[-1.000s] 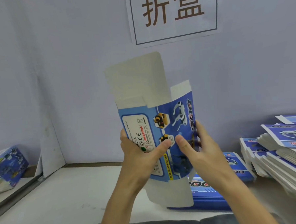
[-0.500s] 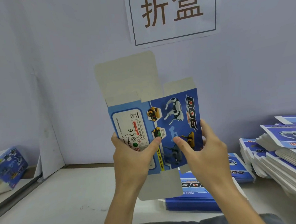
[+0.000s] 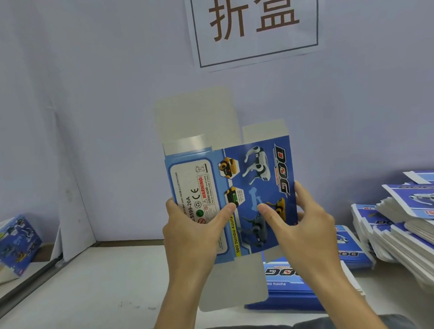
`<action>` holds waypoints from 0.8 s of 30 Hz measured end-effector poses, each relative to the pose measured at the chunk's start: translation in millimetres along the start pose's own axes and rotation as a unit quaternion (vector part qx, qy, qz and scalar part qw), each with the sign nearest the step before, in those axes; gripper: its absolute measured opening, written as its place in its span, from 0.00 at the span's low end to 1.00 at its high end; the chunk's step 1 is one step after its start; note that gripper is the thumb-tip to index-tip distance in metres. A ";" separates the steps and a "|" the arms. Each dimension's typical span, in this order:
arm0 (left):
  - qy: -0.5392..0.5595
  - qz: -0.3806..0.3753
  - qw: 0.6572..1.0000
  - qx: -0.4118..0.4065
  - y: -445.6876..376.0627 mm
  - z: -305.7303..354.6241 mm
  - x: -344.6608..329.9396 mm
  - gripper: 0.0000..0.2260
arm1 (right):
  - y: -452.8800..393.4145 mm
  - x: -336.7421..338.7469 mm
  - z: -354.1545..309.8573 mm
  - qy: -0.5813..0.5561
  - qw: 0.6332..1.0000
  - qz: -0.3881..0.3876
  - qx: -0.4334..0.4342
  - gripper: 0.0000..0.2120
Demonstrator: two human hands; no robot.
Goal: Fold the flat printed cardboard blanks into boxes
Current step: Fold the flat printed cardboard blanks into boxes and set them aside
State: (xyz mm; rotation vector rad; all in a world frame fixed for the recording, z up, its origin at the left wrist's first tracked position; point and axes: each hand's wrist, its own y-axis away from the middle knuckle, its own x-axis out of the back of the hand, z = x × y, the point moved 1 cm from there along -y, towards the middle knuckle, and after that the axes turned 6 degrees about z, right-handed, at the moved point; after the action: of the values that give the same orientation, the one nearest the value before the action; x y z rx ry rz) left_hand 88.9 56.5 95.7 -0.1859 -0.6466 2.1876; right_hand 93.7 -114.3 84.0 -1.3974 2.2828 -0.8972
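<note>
Pale wall (image 3: 105,69) and white table (image 3: 79,297) behind, I see one blank raised at frame centre.
Blue printed blank (image 3: 240,188) stands upright; my left hand (image 3: 189,241) pinches its left panel, right hand (image 3: 307,230) grips its right edge, thumbs in front. More stacked blanks (image 3: 415,229) lie lower right, a folded box (image 3: 11,243) far left, a sign (image 3: 254,24) top centre.

Blank (image 3: 237,188) held up centre above the surface (image 3: 92,296), stack of blanks (image 3: 415,229) at right, folded box (image 3: 11,243) far left, sign (image 3: 254,24) on the wall behind.
</note>
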 end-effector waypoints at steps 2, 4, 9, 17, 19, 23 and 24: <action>-0.007 -0.004 1.000 -0.002 -0.3 -0.5 -0.7 0.40 | 0.5 0.0 0.7 -0.001 1.000 -0.002 -0.006 0.29; -0.014 0.000 1.000 -0.003 -1.8 -2.9 -1.1 0.40 | 0.7 -0.3 2.3 -0.001 1.000 0.005 -0.009 0.28; 0.030 -0.019 0.999 -0.001 -2.2 -4.4 -1.3 0.47 | -4.8 7.4 6.3 -0.124 0.992 -0.009 -0.038 0.09; 0.099 0.008 0.984 -0.148 -5.8 16.5 14.1 0.59 | -8.8 18.1 -6.2 -0.140 0.966 -0.216 -0.024 0.14; 0.097 -0.001 0.984 -0.148 -7.3 18.2 16.3 0.61 | -10.7 19.7 -12.0 -0.097 0.963 -0.250 -0.012 0.18; 0.105 0.000 0.984 -0.143 -9.1 22.6 19.5 0.66 | -10.5 18.9 -20.8 -0.031 0.957 -0.288 0.006 0.17; 0.108 0.002 0.984 -0.140 -9.4 23.1 19.0 0.67 | -9.5 17.6 -24.0 -0.029 0.958 -0.287 0.009 0.17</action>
State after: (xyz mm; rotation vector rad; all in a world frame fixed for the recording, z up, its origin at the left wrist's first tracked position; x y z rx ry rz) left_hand 75.1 66.9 121.9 -0.5625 -0.8257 2.0359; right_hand 78.4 -124.6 109.3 -2.0956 1.8352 -1.0071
